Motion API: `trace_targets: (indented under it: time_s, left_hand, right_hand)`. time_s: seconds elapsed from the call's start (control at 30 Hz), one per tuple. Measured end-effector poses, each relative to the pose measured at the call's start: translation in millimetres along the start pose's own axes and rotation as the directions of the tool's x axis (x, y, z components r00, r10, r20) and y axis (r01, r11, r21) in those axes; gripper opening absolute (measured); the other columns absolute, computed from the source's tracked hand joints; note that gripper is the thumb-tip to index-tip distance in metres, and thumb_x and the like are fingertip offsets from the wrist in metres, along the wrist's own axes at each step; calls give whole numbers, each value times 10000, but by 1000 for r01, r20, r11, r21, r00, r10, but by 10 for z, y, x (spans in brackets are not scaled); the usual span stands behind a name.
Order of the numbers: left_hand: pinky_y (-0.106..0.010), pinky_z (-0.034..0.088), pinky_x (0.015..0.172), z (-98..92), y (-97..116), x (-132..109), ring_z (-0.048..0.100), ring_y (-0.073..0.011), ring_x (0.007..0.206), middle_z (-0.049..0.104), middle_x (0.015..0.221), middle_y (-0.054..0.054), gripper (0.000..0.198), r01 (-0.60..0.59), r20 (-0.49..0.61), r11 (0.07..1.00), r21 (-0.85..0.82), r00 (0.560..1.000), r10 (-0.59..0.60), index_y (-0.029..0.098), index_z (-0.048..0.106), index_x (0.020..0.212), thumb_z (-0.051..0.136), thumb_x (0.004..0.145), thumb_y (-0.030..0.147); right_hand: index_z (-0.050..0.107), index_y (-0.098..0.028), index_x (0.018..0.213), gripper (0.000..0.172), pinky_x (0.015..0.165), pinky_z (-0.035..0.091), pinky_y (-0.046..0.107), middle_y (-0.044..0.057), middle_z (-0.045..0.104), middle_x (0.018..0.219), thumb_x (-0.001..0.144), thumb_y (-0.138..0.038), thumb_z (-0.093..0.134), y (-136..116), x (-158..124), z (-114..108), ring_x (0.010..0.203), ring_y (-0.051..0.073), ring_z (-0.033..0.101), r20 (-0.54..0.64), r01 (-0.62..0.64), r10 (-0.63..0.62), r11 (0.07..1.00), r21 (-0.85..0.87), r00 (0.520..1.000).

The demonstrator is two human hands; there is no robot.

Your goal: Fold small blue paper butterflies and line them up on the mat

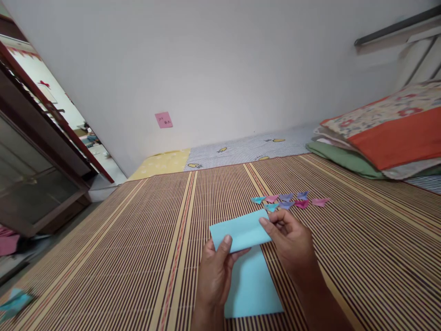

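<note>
A light blue sheet of paper, folded into a long rectangle [241,232], is held up between both hands above the mat. My left hand [215,273] grips its lower left end, thumb on the front and fingers behind. My right hand [291,236] pinches the right end between thumb and fingers. Below, another light blue sheet of paper [255,289] lies flat, partly covered by my left hand and the folded piece. Just beyond the hands, several small folded paper shapes [302,203] in blue, pink and purple sit in two rows.
A striped bamboo mat [138,248] covers the bed. Folded bedding [389,133] is stacked at the right. A pink note [163,120] sticks to the white wall [220,69]. At the lower left edge lies a teal folded paper [15,303]. A doorway opens at the far left.
</note>
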State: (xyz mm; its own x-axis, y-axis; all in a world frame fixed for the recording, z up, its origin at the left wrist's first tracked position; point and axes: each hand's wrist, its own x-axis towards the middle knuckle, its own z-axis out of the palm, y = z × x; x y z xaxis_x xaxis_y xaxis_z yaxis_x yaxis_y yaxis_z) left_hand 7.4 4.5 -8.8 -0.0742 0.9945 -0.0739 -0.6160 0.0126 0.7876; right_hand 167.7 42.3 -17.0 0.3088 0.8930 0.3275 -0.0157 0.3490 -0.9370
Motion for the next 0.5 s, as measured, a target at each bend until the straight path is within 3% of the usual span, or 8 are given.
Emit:
trace_targets:
  time_s: [0.23,0.5]
  left_hand:
    - [-450,592,902,10,7,2,716,-301,1024,768,1050,-135,411,4,-20,1000,2,1000,-4,125,724,1090,840,756,333]
    - [-445,599,881,46,18,-17,720,-289,986,765,1013,-123,371,0,-43,1000,4,999,0,123,724,1021,848,743,335]
  right_hand:
    - [628,-182,729,250,617,520,274,30,658,787,767,-363,796,5,8,-10,674,164,624,-8,-14,14,1000,19,1000]
    - [629,-195,736,228,618,515,270,2,629,742,756,-336,806,30,2,2,660,154,600,-43,16,-14,998,54,999]
